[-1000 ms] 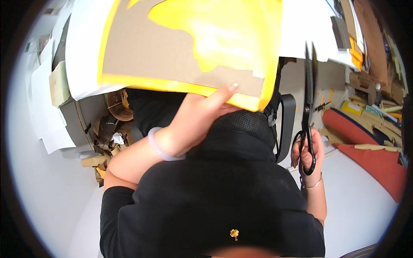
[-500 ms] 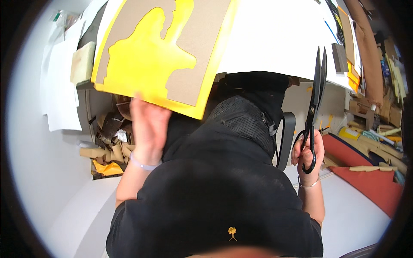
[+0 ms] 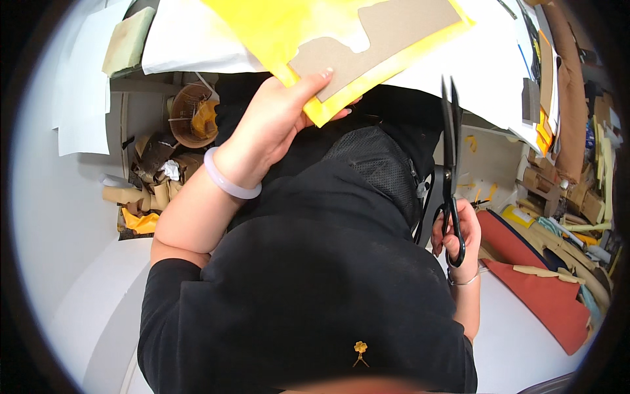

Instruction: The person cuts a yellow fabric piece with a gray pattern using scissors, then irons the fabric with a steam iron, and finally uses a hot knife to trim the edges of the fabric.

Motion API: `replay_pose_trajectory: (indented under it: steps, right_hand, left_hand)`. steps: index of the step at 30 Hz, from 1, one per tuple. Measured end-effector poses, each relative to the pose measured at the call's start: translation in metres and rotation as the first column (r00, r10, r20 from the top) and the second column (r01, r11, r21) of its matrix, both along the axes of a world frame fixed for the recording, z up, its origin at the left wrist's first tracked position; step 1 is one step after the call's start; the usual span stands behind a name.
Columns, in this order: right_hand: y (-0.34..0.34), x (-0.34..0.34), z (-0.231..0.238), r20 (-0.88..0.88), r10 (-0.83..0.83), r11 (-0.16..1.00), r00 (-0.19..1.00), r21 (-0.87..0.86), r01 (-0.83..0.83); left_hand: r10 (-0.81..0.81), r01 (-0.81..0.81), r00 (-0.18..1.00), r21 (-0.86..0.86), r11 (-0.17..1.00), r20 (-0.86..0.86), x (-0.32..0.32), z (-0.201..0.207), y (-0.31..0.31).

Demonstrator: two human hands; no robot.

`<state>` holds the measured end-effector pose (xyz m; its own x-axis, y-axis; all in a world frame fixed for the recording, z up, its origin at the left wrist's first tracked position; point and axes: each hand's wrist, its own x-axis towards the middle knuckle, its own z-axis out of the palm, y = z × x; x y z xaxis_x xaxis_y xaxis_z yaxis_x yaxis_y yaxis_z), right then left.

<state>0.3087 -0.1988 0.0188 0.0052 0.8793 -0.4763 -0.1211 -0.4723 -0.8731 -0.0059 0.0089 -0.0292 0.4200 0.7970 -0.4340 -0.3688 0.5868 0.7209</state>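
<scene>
Yellow sheet (image 3: pixel 289 29), with a grey-brown board (image 3: pixel 400 39) lying against it, reaches over the near edge of the white-covered tabletop (image 3: pixel 485 79), one corner overhanging toward the body. At the far left, a pale foam block (image 3: pixel 129 41) sits by the tabletop's left edge, and a brown bin (image 3: pixel 182 105) stands below its near edge. The left hand (image 3: pixel 279 105) grips the overhanging corner, thumb on the board, fingers underneath. I'd judge the sheet light, limp and slightly slippery, the board thin but stiffer, its curved cut-outs the weakest parts; that backed corner seems the best hold. Right of the sheet, white surface shows as far as a dark grey block (image 3: pixel 530 100) near the tabletop's right edge, giving room to swing sideways. The right hand (image 3: pixel 467 226) closes around the handles of black scissors (image 3: pixel 448 174), their blades slightly parted and pointing at the near edge, so turning the sheet rightward needs care
</scene>
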Motion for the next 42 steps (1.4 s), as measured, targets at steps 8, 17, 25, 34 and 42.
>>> replay_pose_trajectory:
  steps: [8,17,25,34,42]
  right_hand:
    - [0.003,0.009,0.012,-0.174,0.130,0.944,0.976,-0.280,-0.176]
    - [0.002,0.017,0.010,-0.072,0.191,0.931,0.979,-0.303,-0.204]
    - [0.011,0.021,0.000,-0.132,0.170,0.928,0.976,-0.311,-0.204]
    - [0.024,0.031,-0.005,-0.103,0.275,0.898,0.956,-0.327,-0.294]
    - [0.022,0.034,-0.006,-0.100,0.281,0.893,0.954,-0.336,-0.298]
  left_hand:
    - [0.002,-0.007,0.989,-0.037,0.999,-0.148,-0.012,-0.018,-0.010]
    - [-0.097,0.096,0.994,-0.011,0.995,-0.045,0.034,-0.022,-0.005]
    - [-0.178,0.168,0.979,-0.100,0.981,-0.099,0.033,-0.011,-0.005]
    - [-0.171,0.153,0.967,-0.107,0.982,-0.189,0.024,-0.011,-0.005]
    - [-0.115,0.085,0.962,-0.129,0.988,-0.249,0.025,-0.017,-0.008]
